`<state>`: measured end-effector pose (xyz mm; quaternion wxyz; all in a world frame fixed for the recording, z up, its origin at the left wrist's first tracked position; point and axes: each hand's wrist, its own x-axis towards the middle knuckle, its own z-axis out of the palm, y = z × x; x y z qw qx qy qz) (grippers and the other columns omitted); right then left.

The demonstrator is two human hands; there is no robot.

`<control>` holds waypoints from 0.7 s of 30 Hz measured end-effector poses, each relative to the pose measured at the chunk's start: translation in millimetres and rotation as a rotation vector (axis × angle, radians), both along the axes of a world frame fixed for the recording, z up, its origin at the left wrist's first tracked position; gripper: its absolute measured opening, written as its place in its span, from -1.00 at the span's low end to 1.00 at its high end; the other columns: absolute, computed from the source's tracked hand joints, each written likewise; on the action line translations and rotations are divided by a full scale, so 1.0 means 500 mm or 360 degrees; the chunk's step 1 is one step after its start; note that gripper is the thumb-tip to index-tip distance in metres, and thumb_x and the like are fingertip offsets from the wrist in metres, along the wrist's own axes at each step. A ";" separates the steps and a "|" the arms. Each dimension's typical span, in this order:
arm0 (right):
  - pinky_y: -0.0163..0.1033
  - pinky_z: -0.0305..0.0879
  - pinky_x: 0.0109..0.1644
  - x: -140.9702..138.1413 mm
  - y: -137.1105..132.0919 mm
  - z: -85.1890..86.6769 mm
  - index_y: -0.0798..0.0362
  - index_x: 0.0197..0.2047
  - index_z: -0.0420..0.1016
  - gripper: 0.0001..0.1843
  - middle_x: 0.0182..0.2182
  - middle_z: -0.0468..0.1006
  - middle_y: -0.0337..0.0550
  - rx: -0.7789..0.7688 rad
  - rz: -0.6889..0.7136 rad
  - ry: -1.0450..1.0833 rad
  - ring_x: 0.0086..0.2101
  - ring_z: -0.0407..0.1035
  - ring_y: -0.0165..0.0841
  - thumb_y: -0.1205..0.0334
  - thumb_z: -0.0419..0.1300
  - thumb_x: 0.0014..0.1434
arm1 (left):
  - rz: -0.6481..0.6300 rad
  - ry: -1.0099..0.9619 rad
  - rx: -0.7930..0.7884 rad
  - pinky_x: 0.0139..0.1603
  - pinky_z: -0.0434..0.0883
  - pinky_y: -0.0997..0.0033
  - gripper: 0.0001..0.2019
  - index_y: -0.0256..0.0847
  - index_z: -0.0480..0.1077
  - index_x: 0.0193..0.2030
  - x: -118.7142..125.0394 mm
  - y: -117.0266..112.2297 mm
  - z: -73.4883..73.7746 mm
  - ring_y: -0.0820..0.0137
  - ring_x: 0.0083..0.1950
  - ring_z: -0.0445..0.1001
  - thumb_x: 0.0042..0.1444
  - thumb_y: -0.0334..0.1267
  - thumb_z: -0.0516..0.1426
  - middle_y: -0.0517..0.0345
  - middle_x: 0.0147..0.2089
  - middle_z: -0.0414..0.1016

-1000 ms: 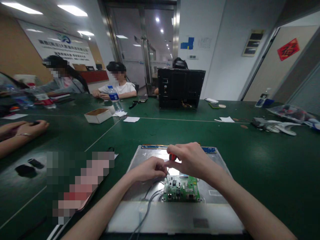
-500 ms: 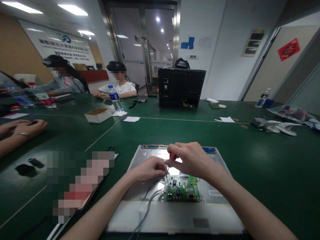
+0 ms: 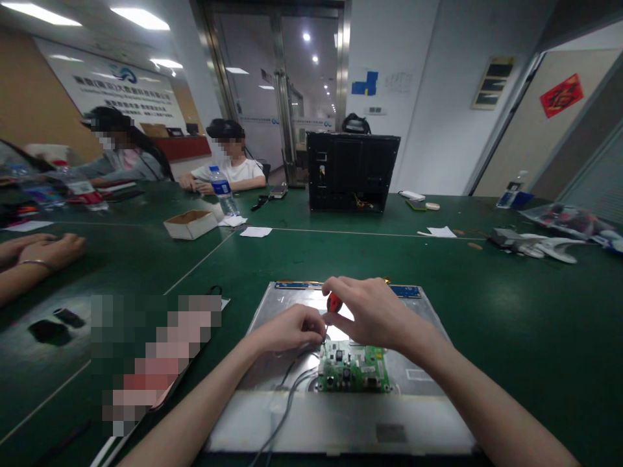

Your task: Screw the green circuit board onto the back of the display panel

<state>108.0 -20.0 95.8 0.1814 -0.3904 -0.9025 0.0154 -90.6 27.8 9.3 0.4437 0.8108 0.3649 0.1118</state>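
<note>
Spreading across the whole view, a green table (image 3: 511, 311) carries everything. A silver metal panel (image 3: 292, 415) lies flat on it at six o'clock, right before the person. A black monitor housing (image 3: 351, 172) stands upright at twelve o'clock from the panel, well apart from it, near the far edge. A cardboard box (image 3: 191, 224) sits at ten o'clock, with a water bottle (image 3: 222, 189) just behind it. A co-worker's hands (image 3: 48, 250) rest on the table at nine o'clock, far from the panel.

A green circuit board (image 3: 357, 370) lies on the panel's middle. Both of the person's hands meet just above the board's ten o'clock corner. The right hand (image 3: 370, 311) comes in from four o'clock and is curled closed around the red handle of a screwdriver (image 3: 333, 302). The tool stands nearly upright with its thin shaft pointing down at that corner. The left hand (image 3: 287, 327) comes in from seven o'clock with its fingertips bunched together against the shaft, touching the right hand's thumb. Whether those fingers pinch the shaft or something small beside it cannot be told. Grey cables (image 3: 287, 395) run from the board's nine o'clock edge toward six o'clock, under the left wrist and off the panel.
</note>
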 end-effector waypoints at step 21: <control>-0.29 -0.12 -0.49 0.001 -0.002 0.003 0.04 -0.22 0.30 -0.84 -0.37 0.52 -0.22 0.0001 -0.0033 -0.0043 -0.49 0.29 -0.44 0.13 0.07 0.21 | -0.0030 -0.0024 0.0035 -0.35 0.27 0.49 -0.93 -0.28 0.46 -0.41 -0.001 0.003 0.003 0.43 -0.39 0.36 -0.06 -0.37 0.15 0.23 -0.46 0.44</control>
